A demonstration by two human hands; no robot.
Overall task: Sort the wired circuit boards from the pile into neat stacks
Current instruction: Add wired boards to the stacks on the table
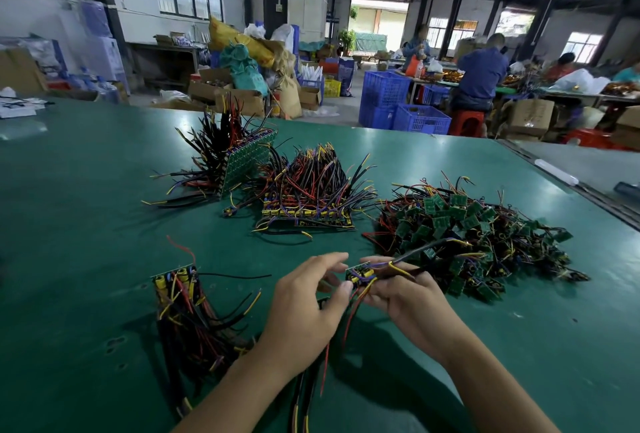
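We see one wired circuit board [360, 274] held up between both hands, low over the green bench [86, 242]. Right hand [405, 297] grasps it from the right, fingers [375, 295] curled under the board and its leads. Left hand [304, 308] pinches the board's left end, thumb below, index finger stretched above. Red and black wires [325, 363] hang from it between the wrists.

The loose pile [478, 235] of small green boards lies just beyond the right hand. A flat stack [308, 200] sits mid-bench, with a tilted stack [242, 162] leaning at its left. A near stack [187, 308] lies left of the left hand, wires trailing toward us.

Behind the bench we note blue crates [391, 100], cardboard boxes [239, 100], a red stool [465, 122] and seated workers [479, 76] in a workshop hall.
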